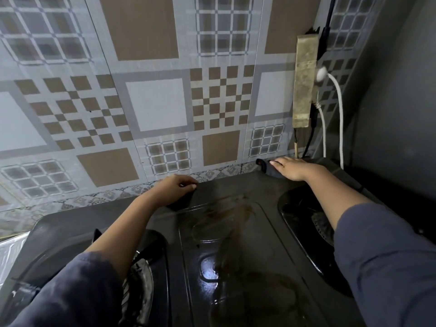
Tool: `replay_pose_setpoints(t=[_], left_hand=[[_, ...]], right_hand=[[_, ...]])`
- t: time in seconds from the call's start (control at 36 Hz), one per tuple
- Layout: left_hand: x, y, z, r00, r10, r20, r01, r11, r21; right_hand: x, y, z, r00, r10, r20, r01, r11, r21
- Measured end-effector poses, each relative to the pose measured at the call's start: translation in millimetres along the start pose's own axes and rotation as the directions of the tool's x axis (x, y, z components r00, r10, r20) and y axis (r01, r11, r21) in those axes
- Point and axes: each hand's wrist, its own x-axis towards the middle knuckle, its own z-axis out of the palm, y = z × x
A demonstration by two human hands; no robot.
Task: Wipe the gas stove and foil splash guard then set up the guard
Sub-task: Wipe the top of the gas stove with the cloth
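At the gas stove's back edge, right hand presses flat on a dark cloth; left hand curls empty.

Black gas stove against the tiled wall.
A dark cloth lies on the stove's far right edge.

Gas stove black, glossy, brownish smears across middle panel. Cloth at far right dark, maybe navy, hard to tell in dim light. Wall tiles pale grey with brown squares, brown-and-white checker blocks, grey lattice grids; floral border strip at base. Power strip yellowed beige. Cable white. Sleeves slate blue.
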Motion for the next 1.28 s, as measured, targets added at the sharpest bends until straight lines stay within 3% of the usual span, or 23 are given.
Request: replay_pose_setpoints(t=[0.31, 0.53, 0.78, 1.08, 1.28], left_hand=[[-1.9, 0.4, -0.1, 0.999, -0.032, 0.015, 0.033, 0.999, -0.026], [-2.3, 2.2, -0.4, 1.000, -0.018, -0.001, 0.018, 0.999, -0.042], [-3.7, 2.0, 2.4, 1.000, -0.012, -0.027, 0.011, 0.999, -0.046], [-7.8, 3.7, 3.6, 0.999, -0.014, -0.038, 0.013, 1.000, -0.011], [-11.2, 5.3, 3.6, 0.999, -0.012, -0.043, 0.011, 1.000, -0.019]], right_hand=[[-0.8, 18.4, -3.6, 0.992, 0.109, -0.057, -0.104, 0.991, 0.086], [-10.9, 4.8, 5.8, 0.962, 0.177, -0.206, -0.162, 0.983, 0.088], [-24.2, 3.6, 7.4, 0.910, 0.396, -0.126, -0.387, 0.918, 0.090], [-30.4, -5.9, 9.7, 0.878, 0.459, -0.139, -0.441, 0.886, 0.139], [-35.3, -16.5, 12.5, 0.881, 0.436, -0.183, -0.432, 0.900, 0.063]])
